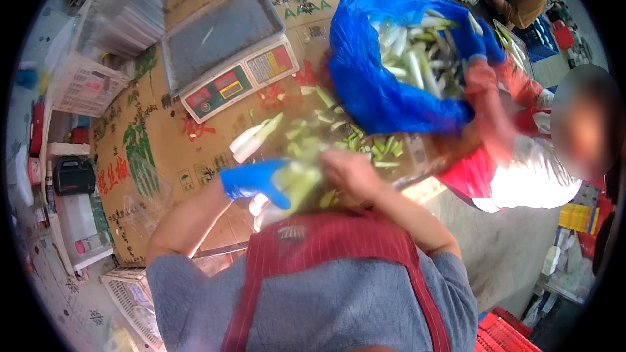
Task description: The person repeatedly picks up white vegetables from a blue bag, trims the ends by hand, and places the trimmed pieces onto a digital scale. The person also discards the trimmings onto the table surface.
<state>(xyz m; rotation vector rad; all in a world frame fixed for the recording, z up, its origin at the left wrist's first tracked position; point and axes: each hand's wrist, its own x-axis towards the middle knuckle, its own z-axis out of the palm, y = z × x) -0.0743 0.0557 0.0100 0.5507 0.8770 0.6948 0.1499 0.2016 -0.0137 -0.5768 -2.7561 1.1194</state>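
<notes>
My left hand [255, 180], in a blue glove, is closed around a bunch of white-and-green vegetable stalks [301, 186] at the table's near edge. Close beside their green ends is my bare right hand [353, 173], fingers curled and smeared by motion; whatever it grips is hidden. Just beyond my left hand, a few more stalks [254, 138] lie on the cardboard. Short green cut pieces [386, 148] are scattered past my hands. Farther right, a big blue plastic bag [362, 94] stands open, full of similar stalks [417, 62].
A scale with a grey tray [225, 32] stands on the cardboard-covered table [140, 195]. At left is a white crate [88, 88] of clear plastic containers. On the right, a co-worker's blue-gloved hand [479, 39] reaches into the bag. Another person [521, 0] works at the far right.
</notes>
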